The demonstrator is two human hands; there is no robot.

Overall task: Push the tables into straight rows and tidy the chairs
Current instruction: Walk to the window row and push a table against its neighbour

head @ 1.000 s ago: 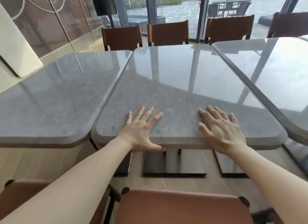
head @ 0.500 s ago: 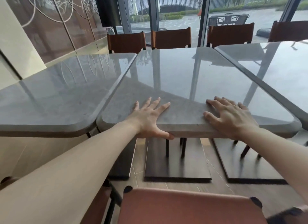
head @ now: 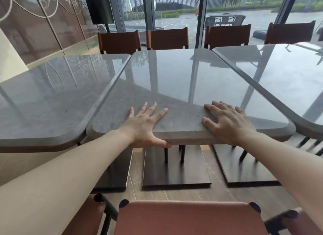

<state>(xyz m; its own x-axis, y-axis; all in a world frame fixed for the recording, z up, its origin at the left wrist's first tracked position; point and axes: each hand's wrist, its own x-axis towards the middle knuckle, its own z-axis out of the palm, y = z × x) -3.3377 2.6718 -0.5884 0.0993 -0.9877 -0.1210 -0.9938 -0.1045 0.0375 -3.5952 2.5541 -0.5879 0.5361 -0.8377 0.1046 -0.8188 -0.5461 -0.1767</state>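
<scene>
Hands flat on grey stone-topped counter (head: 174, 87).
Left hand (head: 145, 128) spread, thumb under the edge; right hand (head: 229, 122) spread, pressing down.

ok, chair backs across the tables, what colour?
Rust-brown chair backs on dark frames, clearest in the head view, the only one.

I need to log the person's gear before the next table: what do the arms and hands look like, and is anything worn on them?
Both forearms are bare up to the frame edge: no sleeves show. The left hand and the right hand wear no gloves, and no rings, watch or wristband can be seen. Fingernails look short and unpainted. No markings or bandages show on either arm.
</scene>
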